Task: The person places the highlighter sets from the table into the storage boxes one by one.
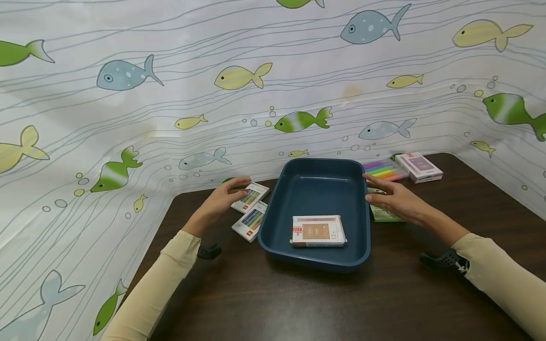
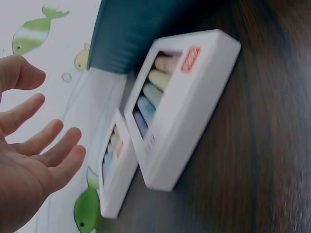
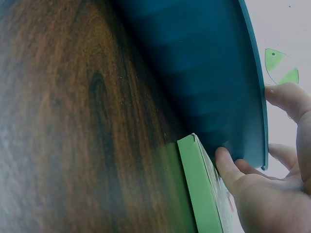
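Observation:
A dark blue plastic bin (image 1: 315,258) stands on the table with a white-and-brown box (image 1: 317,231) lying in its near end. My right hand (image 1: 396,201) touches the bin's right side with thumb and fingertips, at the rim and outer wall in the right wrist view. A green box (image 3: 199,182) lies under that hand, against the bin. To the left, my left hand (image 1: 222,201) hovers with loosely bent fingers and nothing in them. Near it lie two white window boxes of coloured sticks, the nearer box (image 1: 250,221) and the farther box (image 1: 255,192).
Behind the right hand lies a clear pack of rainbow-coloured pens (image 1: 386,170), beside a white-and-purple box (image 1: 419,167). The dark wooden table (image 1: 298,303) meets a fish-patterned sheet (image 1: 192,94) at the back and sides.

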`<state>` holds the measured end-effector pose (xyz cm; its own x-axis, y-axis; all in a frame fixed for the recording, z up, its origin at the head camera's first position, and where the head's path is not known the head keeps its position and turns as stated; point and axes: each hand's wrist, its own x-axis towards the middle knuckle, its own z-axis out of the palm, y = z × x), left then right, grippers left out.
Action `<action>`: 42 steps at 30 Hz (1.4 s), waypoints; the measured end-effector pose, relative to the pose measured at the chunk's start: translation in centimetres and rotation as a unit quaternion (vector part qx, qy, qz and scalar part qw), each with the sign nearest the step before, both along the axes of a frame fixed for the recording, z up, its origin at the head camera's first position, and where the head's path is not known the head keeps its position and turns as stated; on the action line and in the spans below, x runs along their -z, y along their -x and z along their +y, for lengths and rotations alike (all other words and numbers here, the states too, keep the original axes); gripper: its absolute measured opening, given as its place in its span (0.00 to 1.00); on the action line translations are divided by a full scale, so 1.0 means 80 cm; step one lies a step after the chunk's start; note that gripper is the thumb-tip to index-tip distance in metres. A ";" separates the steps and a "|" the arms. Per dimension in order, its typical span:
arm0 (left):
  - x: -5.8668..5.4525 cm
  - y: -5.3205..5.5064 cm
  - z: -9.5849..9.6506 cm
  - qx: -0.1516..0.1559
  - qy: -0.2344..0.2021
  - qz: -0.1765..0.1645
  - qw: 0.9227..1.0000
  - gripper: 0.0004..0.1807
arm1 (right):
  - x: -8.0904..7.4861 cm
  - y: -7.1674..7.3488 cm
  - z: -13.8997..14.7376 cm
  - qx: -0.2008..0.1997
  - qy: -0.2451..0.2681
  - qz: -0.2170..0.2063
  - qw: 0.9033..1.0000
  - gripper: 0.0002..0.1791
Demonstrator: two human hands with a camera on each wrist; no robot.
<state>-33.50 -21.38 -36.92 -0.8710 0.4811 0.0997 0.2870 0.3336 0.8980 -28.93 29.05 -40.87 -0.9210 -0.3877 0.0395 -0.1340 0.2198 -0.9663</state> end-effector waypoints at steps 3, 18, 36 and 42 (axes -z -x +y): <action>0.006 0.006 -0.007 -0.020 0.014 -0.001 1.000 0.27 | -0.001 0.000 0.000 0.001 -0.006 0.001 1.000 0.40; 0.030 0.023 -0.018 -0.091 0.053 -0.010 0.994 0.25 | 0.001 0.002 0.003 -0.009 0.005 0.001 1.000 0.40; 0.050 0.025 -0.026 -0.097 0.176 0.013 0.979 0.27 | 0.001 0.001 0.001 -0.003 0.012 -0.006 1.000 0.41; 0.049 0.022 -0.020 -0.083 0.204 0.051 0.974 0.27 | 0.002 0.001 0.003 -0.005 0.013 -0.007 1.000 0.40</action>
